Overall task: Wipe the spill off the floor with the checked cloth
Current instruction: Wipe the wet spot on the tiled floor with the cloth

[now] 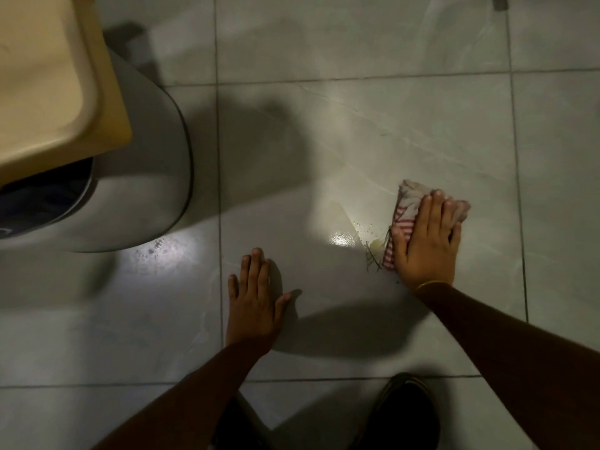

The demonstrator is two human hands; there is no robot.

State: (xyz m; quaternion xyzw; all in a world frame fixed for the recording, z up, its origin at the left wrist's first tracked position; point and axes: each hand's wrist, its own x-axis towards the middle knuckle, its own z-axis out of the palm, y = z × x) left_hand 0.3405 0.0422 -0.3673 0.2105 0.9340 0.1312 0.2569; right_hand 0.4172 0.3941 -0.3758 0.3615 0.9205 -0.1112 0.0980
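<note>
A red-and-white checked cloth (pixel 406 219) lies bunched on the pale tiled floor at the right. My right hand (pixel 425 245) presses flat on top of it, fingers spread over the cloth, a thin gold bangle at the wrist. Just left of the cloth a small wet spill (pixel 367 235) glistens, with yellowish liquid, droplets and a few thin dark strands. My left hand (pixel 255 300) rests palm down on the bare floor to the left, fingers apart, holding nothing.
A grey rounded bin (pixel 156 177) stands at the left, partly under a beige plastic tray-like surface (pixel 48 76). A dark shoe (pixel 406 414) shows at the bottom edge. Grey tiles (pixel 357 37) with dark grout lines stretch ahead and to the right.
</note>
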